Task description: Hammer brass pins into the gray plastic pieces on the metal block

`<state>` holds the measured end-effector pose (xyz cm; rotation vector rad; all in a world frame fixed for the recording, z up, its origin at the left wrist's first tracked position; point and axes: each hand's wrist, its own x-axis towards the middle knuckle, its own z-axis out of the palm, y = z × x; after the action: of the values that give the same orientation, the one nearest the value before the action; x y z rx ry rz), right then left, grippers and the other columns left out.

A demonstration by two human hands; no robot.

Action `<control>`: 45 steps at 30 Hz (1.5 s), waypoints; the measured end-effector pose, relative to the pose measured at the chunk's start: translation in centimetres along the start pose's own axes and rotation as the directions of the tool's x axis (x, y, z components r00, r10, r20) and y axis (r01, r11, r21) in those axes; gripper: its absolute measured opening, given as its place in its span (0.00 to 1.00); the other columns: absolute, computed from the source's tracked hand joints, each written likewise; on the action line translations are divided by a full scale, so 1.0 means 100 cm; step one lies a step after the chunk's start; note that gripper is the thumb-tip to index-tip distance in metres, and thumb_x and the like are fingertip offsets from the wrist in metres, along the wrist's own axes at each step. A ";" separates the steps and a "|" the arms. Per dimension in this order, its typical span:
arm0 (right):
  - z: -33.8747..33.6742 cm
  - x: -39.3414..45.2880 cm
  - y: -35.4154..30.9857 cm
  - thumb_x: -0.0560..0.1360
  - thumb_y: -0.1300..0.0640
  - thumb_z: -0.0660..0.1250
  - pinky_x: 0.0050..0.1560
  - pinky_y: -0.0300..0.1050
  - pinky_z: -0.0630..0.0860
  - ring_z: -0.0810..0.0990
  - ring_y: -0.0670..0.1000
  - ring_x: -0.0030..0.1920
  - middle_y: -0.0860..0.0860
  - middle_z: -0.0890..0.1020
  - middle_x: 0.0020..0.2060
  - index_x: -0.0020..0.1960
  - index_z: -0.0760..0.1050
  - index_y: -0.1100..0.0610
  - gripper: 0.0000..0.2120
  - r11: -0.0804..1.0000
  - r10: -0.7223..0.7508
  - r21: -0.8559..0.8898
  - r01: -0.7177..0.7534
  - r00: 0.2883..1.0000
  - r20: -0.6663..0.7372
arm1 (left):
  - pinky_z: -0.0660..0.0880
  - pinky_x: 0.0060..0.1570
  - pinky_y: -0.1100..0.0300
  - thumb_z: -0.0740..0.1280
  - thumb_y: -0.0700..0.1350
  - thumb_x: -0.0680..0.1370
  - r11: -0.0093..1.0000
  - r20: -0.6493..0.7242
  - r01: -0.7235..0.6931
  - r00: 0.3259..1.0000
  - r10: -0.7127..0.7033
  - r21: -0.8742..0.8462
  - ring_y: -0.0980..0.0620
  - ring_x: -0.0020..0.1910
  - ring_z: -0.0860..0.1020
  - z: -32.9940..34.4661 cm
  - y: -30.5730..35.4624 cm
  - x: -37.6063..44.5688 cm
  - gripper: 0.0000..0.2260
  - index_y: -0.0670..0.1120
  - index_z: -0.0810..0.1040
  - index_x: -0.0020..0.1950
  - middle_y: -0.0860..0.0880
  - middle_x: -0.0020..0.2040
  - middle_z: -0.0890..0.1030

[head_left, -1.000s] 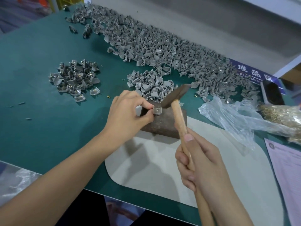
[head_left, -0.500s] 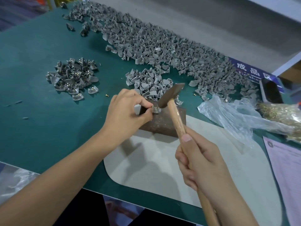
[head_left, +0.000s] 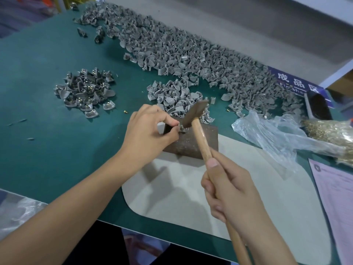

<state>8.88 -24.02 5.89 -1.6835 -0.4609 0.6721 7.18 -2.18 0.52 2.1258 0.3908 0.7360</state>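
A rusty brown metal block (head_left: 193, 143) stands on a pale mat (head_left: 219, 192) at the table's middle. My left hand (head_left: 149, 131) pinches a small gray plastic piece (head_left: 181, 128) on the block's top left corner. My right hand (head_left: 229, 190) grips the wooden handle of a hammer (head_left: 193, 114), whose dark head rests on or just above that piece. The brass pin itself is hidden under the hammer head. Loose brass pins (head_left: 332, 131) fill a clear bag at the right.
A long heap of gray plastic pieces (head_left: 191, 54) runs along the table's back, with a smaller heap (head_left: 175, 96) behind the block. A pile of pieces fitted with pins (head_left: 86, 92) lies at the left. Crumpled clear plastic (head_left: 271, 134) and a paper sheet (head_left: 336, 197) lie to the right.
The hammer head has come down from a raised tilt onto the piece on the block. My left hand has kept its pinch on the piece.
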 end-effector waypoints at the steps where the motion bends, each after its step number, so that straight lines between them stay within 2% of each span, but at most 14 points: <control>1: -0.001 0.001 -0.001 0.86 0.52 0.58 0.23 0.36 0.60 0.59 0.48 0.23 0.54 0.67 0.32 0.66 0.80 0.37 0.16 1.000 0.008 0.008 -0.008 1.000 -0.004 | 0.72 0.56 0.41 0.76 0.48 0.73 1.000 0.002 0.003 1.000 -0.003 0.001 0.51 0.51 0.74 0.000 0.000 0.000 0.01 0.54 0.85 0.42 0.57 0.43 0.80; 6: -0.002 -0.005 -0.005 0.87 0.48 0.59 0.25 0.36 0.63 0.59 0.50 0.23 0.52 0.68 0.32 0.61 0.80 0.48 0.12 0.995 -0.070 0.061 0.074 0.995 -0.071 | 0.72 0.57 0.43 0.77 0.46 0.73 1.000 0.016 0.010 1.000 -0.010 0.019 0.54 0.50 0.73 -0.001 0.000 0.001 0.06 0.58 0.83 0.41 0.61 0.42 0.78; 8: -0.001 -0.004 -0.006 0.85 0.47 0.60 0.24 0.36 0.62 0.59 0.50 0.23 0.52 0.69 0.31 0.55 0.80 0.47 0.10 0.995 -0.066 0.077 0.071 0.996 -0.062 | 0.72 0.57 0.43 0.76 0.47 0.74 1.000 0.018 0.000 1.000 -0.001 0.020 0.54 0.51 0.73 -0.001 0.001 0.001 0.05 0.57 0.84 0.42 0.62 0.42 0.78; 12: -0.004 0.001 -0.002 0.87 0.50 0.58 0.23 0.35 0.61 0.59 0.49 0.23 0.51 0.69 0.30 0.61 0.82 0.41 0.14 0.998 0.054 0.033 -0.053 0.999 -0.008 | 0.72 0.56 0.41 0.77 0.47 0.73 1.000 0.004 -0.005 1.000 0.005 0.014 0.51 0.51 0.74 -0.001 0.001 0.001 0.03 0.54 0.85 0.43 0.60 0.42 0.78; 18: 0.000 -0.006 -0.001 0.85 0.46 0.59 0.25 0.37 0.63 0.60 0.50 0.23 0.52 0.69 0.32 0.60 0.80 0.48 0.13 0.994 -0.095 0.044 0.099 0.993 -0.071 | 0.72 0.56 0.44 0.77 0.46 0.74 1.000 0.011 0.002 1.000 -0.002 0.026 0.54 0.50 0.73 -0.001 0.001 0.000 0.05 0.55 0.85 0.42 0.61 0.42 0.78; 22: -0.001 0.001 0.004 0.87 0.50 0.58 0.23 0.36 0.61 0.60 0.48 0.23 0.54 0.67 0.32 0.65 0.80 0.40 0.14 1.000 0.004 0.009 -0.003 0.999 -0.034 | 0.72 0.56 0.41 0.78 0.44 0.73 1.000 0.003 0.002 1.000 -0.002 0.008 0.51 0.51 0.74 -0.001 0.001 0.000 0.08 0.56 0.83 0.41 0.59 0.42 0.78; 25: -0.003 0.000 -0.001 0.87 0.50 0.59 0.23 0.35 0.62 0.60 0.49 0.23 0.53 0.68 0.32 0.53 0.82 0.45 0.13 0.999 -0.042 0.028 0.044 0.997 -0.071 | 0.72 0.55 0.42 0.78 0.45 0.73 1.000 0.007 -0.006 1.000 0.006 0.014 0.52 0.51 0.73 0.000 0.002 0.001 0.08 0.57 0.82 0.42 0.60 0.42 0.78; 27: -0.004 -0.003 -0.007 0.85 0.46 0.60 0.24 0.36 0.63 0.60 0.49 0.22 0.51 0.69 0.31 0.47 0.79 0.50 0.14 0.992 -0.115 0.046 0.121 0.987 -0.113 | 0.72 0.57 0.43 0.77 0.46 0.74 1.000 0.013 0.002 1.000 -0.002 0.024 0.54 0.51 0.73 0.000 0.002 0.000 0.07 0.57 0.83 0.42 0.62 0.42 0.77; 32: -0.005 -0.007 -0.013 0.83 0.42 0.59 0.25 0.38 0.66 0.60 0.48 0.21 0.49 0.69 0.31 0.62 0.80 0.46 0.15 0.970 -0.220 0.078 0.230 0.969 -0.111 | 0.72 0.59 0.43 0.76 0.46 0.74 1.000 0.010 0.010 1.000 -0.010 0.016 0.54 0.52 0.74 -0.001 0.003 0.000 0.08 0.59 0.81 0.41 0.62 0.43 0.78; 34: -0.003 -0.005 -0.007 0.84 0.43 0.60 0.24 0.37 0.64 0.60 0.49 0.22 0.50 0.69 0.31 0.62 0.81 0.44 0.14 0.981 -0.177 0.064 0.184 0.979 -0.099 | 0.72 0.58 0.43 0.77 0.46 0.74 1.000 0.015 0.004 1.000 -0.004 0.019 0.53 0.52 0.74 -0.001 0.003 0.000 0.07 0.57 0.82 0.41 0.61 0.43 0.78; 37: -0.005 0.001 0.001 0.85 0.46 0.61 0.23 0.36 0.61 0.59 0.48 0.22 0.51 0.69 0.30 0.58 0.83 0.42 0.11 1.000 0.010 0.029 -0.009 0.999 -0.035 | 0.72 0.56 0.42 0.77 0.45 0.73 0.999 0.008 -0.008 1.000 0.007 0.036 0.51 0.51 0.74 0.000 0.001 0.000 0.04 0.53 0.85 0.42 0.57 0.42 0.79; 39: -0.010 0.002 0.000 0.81 0.45 0.61 0.24 0.36 0.61 0.59 0.48 0.23 0.51 0.69 0.30 0.59 0.83 0.43 0.14 0.997 0.061 0.044 -0.059 0.997 -0.037 | 0.72 0.56 0.43 0.78 0.46 0.73 0.999 0.005 -0.001 1.000 0.001 0.037 0.52 0.51 0.73 0.000 0.001 0.001 0.03 0.53 0.85 0.42 0.58 0.42 0.78; 42: -0.018 -0.001 0.000 0.80 0.46 0.61 0.24 0.37 0.62 0.61 0.49 0.23 0.52 0.71 0.31 0.59 0.83 0.46 0.14 0.999 -0.018 0.038 0.024 0.988 -0.156 | 0.72 0.56 0.44 0.76 0.48 0.74 0.999 0.013 0.002 1.000 -0.003 0.048 0.53 0.51 0.72 0.000 0.000 0.001 0.04 0.56 0.84 0.42 0.60 0.42 0.78; 45: -0.032 0.005 0.009 0.83 0.50 0.62 0.22 0.39 0.65 0.67 0.49 0.25 0.51 0.76 0.33 0.60 0.82 0.41 0.12 0.995 -0.097 -0.059 0.080 0.917 -0.387 | 0.71 0.58 0.45 0.76 0.47 0.74 0.999 0.017 0.010 1.000 -0.010 0.044 0.54 0.51 0.72 0.000 0.001 0.000 0.05 0.57 0.82 0.43 0.61 0.43 0.76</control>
<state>11.27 -26.24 5.35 -1.7710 -0.2646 0.2491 7.18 -2.26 0.59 2.1681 0.4111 0.7085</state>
